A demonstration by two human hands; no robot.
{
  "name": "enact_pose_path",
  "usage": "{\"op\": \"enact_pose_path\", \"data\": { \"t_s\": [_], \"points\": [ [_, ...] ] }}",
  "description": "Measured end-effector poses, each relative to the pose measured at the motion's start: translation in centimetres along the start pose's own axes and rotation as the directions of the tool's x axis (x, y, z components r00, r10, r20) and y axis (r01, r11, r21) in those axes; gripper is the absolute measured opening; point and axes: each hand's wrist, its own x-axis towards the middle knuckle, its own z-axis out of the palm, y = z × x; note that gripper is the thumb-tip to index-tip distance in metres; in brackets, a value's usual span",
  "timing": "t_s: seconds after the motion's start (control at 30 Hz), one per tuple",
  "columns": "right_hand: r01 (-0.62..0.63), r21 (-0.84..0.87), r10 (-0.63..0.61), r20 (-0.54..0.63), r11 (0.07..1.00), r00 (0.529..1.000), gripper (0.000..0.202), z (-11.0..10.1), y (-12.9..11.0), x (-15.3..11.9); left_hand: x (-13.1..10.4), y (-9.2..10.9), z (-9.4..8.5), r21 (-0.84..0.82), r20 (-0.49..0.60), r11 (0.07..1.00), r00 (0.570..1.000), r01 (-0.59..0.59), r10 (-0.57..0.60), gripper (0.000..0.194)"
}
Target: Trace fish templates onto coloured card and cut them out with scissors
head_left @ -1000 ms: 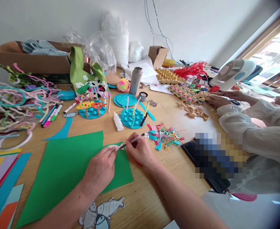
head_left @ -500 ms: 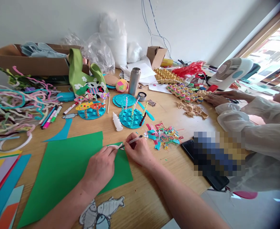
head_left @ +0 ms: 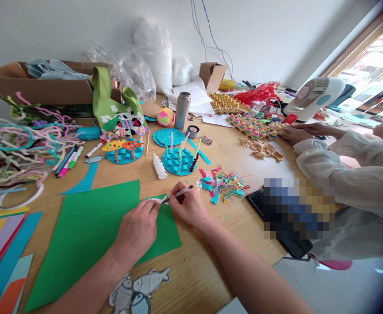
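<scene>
On a sheet of green paper (head_left: 93,235), my left hand (head_left: 137,229) presses down a small white paper cutout (head_left: 158,200) with its fingers together. Most of the cutout is hidden under the fingers. My right hand (head_left: 188,208) is closed around a pen (head_left: 185,191), whose tip meets the edge of the cutout near the sheet's upper right corner. Below my left forearm lie several drawn fish cutouts (head_left: 150,282), partly covered by the arm.
Ahead stand a glue bottle (head_left: 159,166), a blue disc with upright twisted stems (head_left: 171,163) and a metal flask (head_left: 182,112). Paper scraps (head_left: 224,185) and a phone (head_left: 296,246) lie right. Pipe cleaners (head_left: 24,139) pile up left. Another person's hands (head_left: 296,134) work at the right.
The pen and my right hand have shifted very slightly, with the pen still at the cutout's edge. My left hand stays in place; the view has moved a little.
</scene>
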Motion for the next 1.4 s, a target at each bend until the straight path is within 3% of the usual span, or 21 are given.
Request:
{"op": "enact_pose_path", "data": {
  "t_s": [0.43,0.73,1.4],
  "points": [
    [0.038,-0.011,-0.038,-0.002,0.999,0.999,0.009,-0.18,0.08,-0.11,-0.05,0.19,-0.07,0.021,0.010,1.000,1.000,-0.006,0.006,0.038],
    [-0.010,-0.082,0.009,-0.008,0.997,1.000,0.009,-0.28,-0.08,-0.16,0.08,0.44,-0.40,0.013,0.042,1.000,0.999,0.008,-0.009,0.043],
    [-0.012,-0.144,0.007,-0.028,0.989,1.000,0.013,-0.58,-0.37,-0.26,0.27,0.88,-0.25,0.080,0.076,0.997,0.997,-0.019,0.013,0.035]
  ]
}}
